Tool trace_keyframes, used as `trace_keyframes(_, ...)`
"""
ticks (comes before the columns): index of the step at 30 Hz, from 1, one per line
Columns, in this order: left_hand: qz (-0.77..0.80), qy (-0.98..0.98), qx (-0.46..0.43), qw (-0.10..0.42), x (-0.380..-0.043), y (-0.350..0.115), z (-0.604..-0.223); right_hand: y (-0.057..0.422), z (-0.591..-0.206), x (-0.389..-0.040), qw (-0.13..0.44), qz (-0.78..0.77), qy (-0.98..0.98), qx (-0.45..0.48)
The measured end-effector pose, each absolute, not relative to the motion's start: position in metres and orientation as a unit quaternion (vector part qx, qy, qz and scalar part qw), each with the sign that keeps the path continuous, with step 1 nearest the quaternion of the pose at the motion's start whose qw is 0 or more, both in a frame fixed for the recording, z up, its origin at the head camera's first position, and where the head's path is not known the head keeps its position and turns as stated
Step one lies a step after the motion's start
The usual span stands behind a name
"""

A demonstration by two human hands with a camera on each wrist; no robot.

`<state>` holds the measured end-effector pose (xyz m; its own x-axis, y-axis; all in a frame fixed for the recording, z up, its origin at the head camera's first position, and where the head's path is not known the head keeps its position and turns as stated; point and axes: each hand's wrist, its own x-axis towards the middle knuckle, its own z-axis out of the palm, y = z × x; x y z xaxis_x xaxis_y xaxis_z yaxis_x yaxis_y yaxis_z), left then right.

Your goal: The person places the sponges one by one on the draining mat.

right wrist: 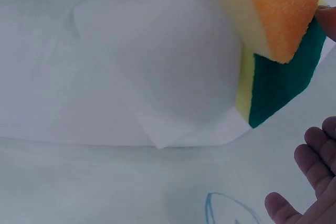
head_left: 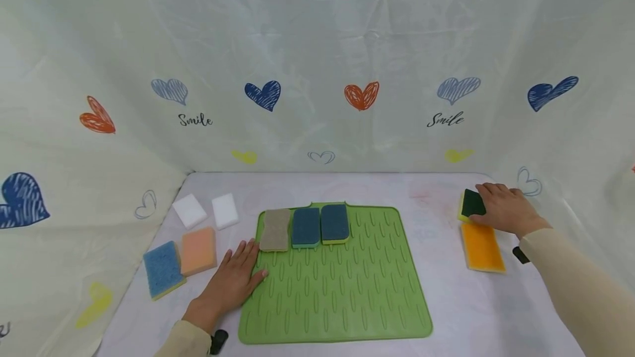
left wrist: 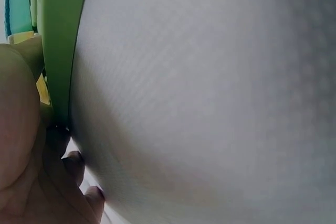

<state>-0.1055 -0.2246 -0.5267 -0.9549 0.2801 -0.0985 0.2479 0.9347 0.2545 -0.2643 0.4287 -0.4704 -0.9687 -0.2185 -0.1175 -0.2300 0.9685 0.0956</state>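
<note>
My left hand point(head_left: 232, 280) rests with fingers extended on the left edge of a green ridged mat point(head_left: 342, 296), its thumb over the mat. Along the mat's top lie a beige sponge point(head_left: 275, 230) with wavy sides and two dark blue scrub sponges point(head_left: 306, 227) point(head_left: 335, 223). Over on the right, my right hand point(head_left: 508, 208) reaches to a dark green and yellow scrub sponge point(head_left: 473, 204). Its thumb touches that sponge near an orange sponge point(head_left: 483, 248), while the other fingers point(right wrist: 314, 166) are extended and apart from it in the right wrist view.
Left of the mat lie two white sponges point(head_left: 190, 211) point(head_left: 225, 211), a peach sponge point(head_left: 198, 250) and a blue and yellow sponge point(head_left: 163, 270). A pale curtain point(head_left: 317, 43) printed with hearts surrounds the white table point(head_left: 377, 189) at the back and sides.
</note>
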Motion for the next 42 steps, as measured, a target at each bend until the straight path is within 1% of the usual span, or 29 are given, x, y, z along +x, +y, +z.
trace_keyframes(8, 0.126, 0.981, 0.131, 0.062, -0.106, -0.226, -0.527, 0.443, -0.474, -0.266, 0.071, 0.048, 0.992, -0.090)
trace_keyframes(16, 0.130, 0.981, 0.131, 0.062, -0.107, -0.225, -0.529, 0.452, -0.475, -0.267, 0.088, 0.049, 0.990, -0.097)
trace_keyframes(25, 0.143, 0.977, 0.136, 0.076, -0.109, -0.221, -0.526, 0.464, -0.479, -0.264, 0.139, 0.019, 0.986, -0.094)
trace_keyframes(30, 0.144, 0.977, 0.135, 0.080, -0.109, -0.221, -0.528, 0.463, -0.481, -0.267, 0.188, -0.021, 0.981, -0.053)
trace_keyframes(32, 0.142, 0.977, 0.135, 0.079, -0.109, -0.222, -0.528, 0.460, -0.482, -0.268, 0.195, -0.033, 0.979, -0.039)
trace_keyframes(34, 0.141, 0.978, 0.135, 0.078, -0.108, -0.222, -0.527, 0.457, -0.483, -0.269, 0.178, -0.035, 0.983, -0.032)
trace_keyframes(39, 0.143, 0.978, 0.132, 0.077, -0.106, -0.223, -0.526, 0.450, -0.487, -0.270, 0.068, -0.014, 0.996, -0.050)
trace_keyframes(42, 0.142, 0.978, 0.130, 0.076, -0.105, -0.225, -0.525, 0.446, -0.490, -0.271, 0.018, -0.002, 0.998, -0.062)
